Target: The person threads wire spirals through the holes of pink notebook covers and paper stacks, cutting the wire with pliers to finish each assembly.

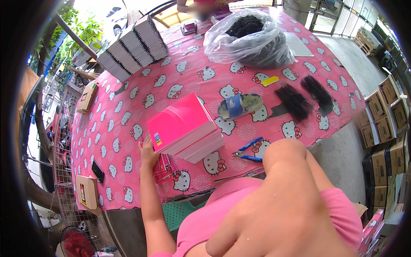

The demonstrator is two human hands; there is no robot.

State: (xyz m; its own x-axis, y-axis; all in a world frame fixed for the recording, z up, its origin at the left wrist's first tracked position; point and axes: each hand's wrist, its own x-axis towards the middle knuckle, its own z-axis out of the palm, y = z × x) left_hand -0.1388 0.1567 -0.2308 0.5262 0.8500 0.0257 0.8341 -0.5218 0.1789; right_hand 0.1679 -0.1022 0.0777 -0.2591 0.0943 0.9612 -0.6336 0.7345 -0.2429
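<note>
A thick stack of pink-covered notebooks (182,122), with white page edges, stands near the front of the table. My left hand (148,153) is closed around its near left corner, and the stack hides part of the fingers. Beside that wrist lie loose pink strips or small booklets (164,168). My right arm is bent up, bringing my right hand (274,222) very close to the camera, away from the table. Its fingertips are mostly out of the picture, so what they do is hidden. Blue-handled cutting pliers (249,150) lie right of the stack.
Behind the stack is a blue patterned pouch-like item (239,106). Black binding coils (294,102), a yellow piece (270,81) and a clear bag of coils (252,43) lie beyond. Tall notebook piles (132,49) stand far left. A phone (97,171) lies left. Another person (203,8) is across the table.
</note>
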